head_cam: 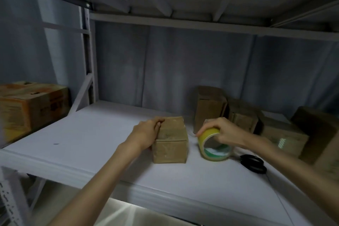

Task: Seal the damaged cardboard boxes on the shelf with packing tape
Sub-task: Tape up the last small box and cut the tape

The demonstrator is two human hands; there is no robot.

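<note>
A small brown cardboard box [172, 141] stands on the white shelf [91, 134] near its front edge. My left hand [146, 134] lies against the box's left side, fingers curled over its top left edge. To the right of the box, my right hand [222, 130] grips a roll of packing tape [213, 145] with a yellow and green core, tilted and just above the shelf. A thin clear strip seems to run from the roll toward the box, but it is faint.
Black scissors [254, 163] lie on the shelf right of the tape. Several more brown boxes [238, 113] crowd the back right. A larger printed carton [31, 106] sits on the neighbouring shelf at left. An upper shelf [183, 5] hangs overhead.
</note>
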